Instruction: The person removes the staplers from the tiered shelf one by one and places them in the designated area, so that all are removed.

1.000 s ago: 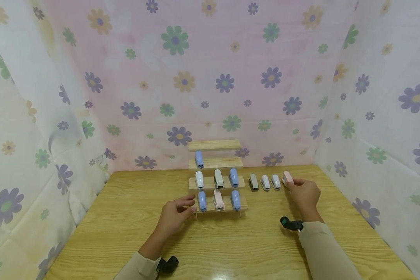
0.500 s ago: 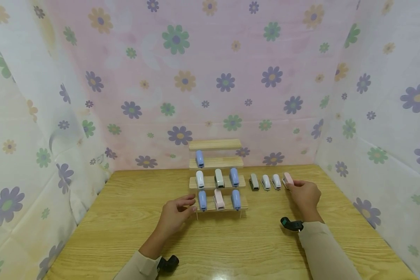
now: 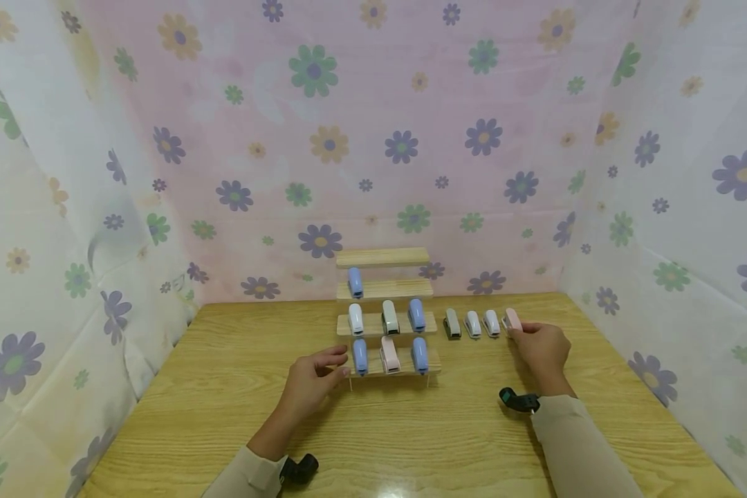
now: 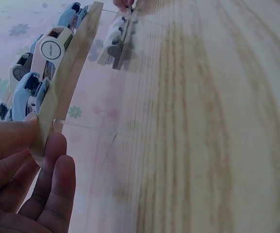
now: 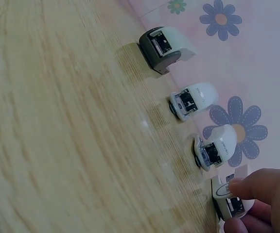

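Note:
In the head view my right hand (image 3: 540, 348) pinches a pink stapler (image 3: 512, 319) at the right end of a row on the table. Thumb and fingers sit on opposite sides of that stapler (image 5: 223, 190) in the right wrist view. My left hand (image 3: 311, 380) is at the left end of the lowest step of a tiered wooden stand (image 3: 404, 365). Close up, the left thumb and fingers hold the end of this wooden board (image 4: 57, 99). Blue staplers flank another pink stapler (image 3: 389, 355) on the lowest step.
Left of the held stapler stand two white staplers (image 3: 490, 323) and a grey one (image 3: 452, 324). A white, a grey-white and a blue stapler (image 3: 416, 315) occupy the second step. One blue stapler (image 3: 355, 283) is on the third. Flowered cloth (image 3: 373, 104) surrounds the table (image 3: 411, 443).
The pink stapler in my right hand has turned slightly and shifted a little, staying at the row's end. My left hand keeps its place at the stand.

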Demonstrator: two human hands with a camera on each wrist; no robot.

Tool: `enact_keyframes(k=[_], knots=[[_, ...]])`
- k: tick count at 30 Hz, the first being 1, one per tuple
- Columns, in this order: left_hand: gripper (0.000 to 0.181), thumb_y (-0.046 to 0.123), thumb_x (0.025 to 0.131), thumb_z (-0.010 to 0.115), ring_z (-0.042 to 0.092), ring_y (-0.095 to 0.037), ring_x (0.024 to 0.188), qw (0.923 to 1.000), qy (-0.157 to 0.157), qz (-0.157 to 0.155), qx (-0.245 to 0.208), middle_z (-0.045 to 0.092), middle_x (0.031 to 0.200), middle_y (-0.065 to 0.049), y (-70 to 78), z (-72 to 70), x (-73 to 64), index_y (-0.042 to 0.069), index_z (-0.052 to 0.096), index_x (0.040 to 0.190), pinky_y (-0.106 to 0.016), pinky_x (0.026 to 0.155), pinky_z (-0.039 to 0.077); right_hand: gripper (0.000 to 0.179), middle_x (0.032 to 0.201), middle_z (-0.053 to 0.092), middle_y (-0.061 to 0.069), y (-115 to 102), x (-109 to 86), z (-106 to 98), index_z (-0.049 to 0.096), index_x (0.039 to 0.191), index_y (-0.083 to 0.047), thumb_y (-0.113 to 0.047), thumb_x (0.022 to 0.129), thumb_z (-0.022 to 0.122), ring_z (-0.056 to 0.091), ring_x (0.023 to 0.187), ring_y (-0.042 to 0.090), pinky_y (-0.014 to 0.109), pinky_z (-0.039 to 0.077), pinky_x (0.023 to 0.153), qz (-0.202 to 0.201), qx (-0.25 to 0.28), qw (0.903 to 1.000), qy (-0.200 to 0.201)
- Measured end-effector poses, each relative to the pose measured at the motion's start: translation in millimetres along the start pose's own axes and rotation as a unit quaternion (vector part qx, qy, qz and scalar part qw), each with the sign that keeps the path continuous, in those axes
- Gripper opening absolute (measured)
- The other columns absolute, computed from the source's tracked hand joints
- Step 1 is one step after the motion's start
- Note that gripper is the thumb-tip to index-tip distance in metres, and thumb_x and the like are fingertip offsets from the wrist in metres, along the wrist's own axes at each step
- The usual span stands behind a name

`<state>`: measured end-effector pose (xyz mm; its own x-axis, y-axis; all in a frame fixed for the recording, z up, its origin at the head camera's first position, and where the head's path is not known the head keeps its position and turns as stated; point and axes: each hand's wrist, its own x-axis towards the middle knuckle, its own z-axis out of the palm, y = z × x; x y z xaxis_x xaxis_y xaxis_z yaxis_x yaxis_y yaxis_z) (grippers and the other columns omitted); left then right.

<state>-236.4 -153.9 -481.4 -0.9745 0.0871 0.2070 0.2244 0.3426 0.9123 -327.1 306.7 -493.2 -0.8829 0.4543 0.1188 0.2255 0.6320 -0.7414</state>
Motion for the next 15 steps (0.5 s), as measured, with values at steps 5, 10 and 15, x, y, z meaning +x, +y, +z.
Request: enact_keyframes(k=[5, 10, 15], knots=[[0.028, 0.016, 0.093, 0.079, 0.071, -0.028, 0.116, 1.0000, -0.001, 0.001, 0.003, 0.070, 0.135, -0.005, -1.0, 0.1, 0.5, 0.003, 0.078, 0.118, -0.017, 0.078, 0.058, 0.043, 0.115, 0.075, 0.023, 1.1, 0.3, 0.1, 0.080, 0.112, 0.000, -0.038, 0.092, 0.078, 0.061, 0.108, 0.045, 0.054, 0.048, 0.086, 0.000, 0.000, 1.0000, 0.000], [0.028, 0.017, 0.093, 0.079, 0.071, -0.027, 0.115, 1.0000, 0.000, 0.002, 0.004, 0.070, 0.135, -0.005, -2.9, 0.2, 1.1, 0.003, 0.079, 0.117, -0.016, 0.079, 0.057, 0.042, 0.113, 0.076, 0.020, 2.5, 1.2, 1.6, 0.079, 0.111, -0.002, -0.038, 0.091, 0.078, 0.064, 0.103, 0.040, 0.047, 0.049, 0.081, -0.002, 0.001, 1.0000, 0.004], [0.029, 0.018, 0.093, 0.079, 0.072, -0.027, 0.112, 1.0000, -0.002, 0.002, 0.000, 0.070, 0.136, -0.005, -4.5, 0.0, 1.2, 0.002, 0.078, 0.118, -0.017, 0.078, 0.058, 0.047, 0.116, 0.074, 0.021, 1.3, 0.4, 0.2, 0.077, 0.117, -0.001, -0.040, 0.091, 0.078, 0.064, 0.104, 0.040, 0.046, 0.051, 0.080, 0.006, 0.007, 1.0000, 0.000]])
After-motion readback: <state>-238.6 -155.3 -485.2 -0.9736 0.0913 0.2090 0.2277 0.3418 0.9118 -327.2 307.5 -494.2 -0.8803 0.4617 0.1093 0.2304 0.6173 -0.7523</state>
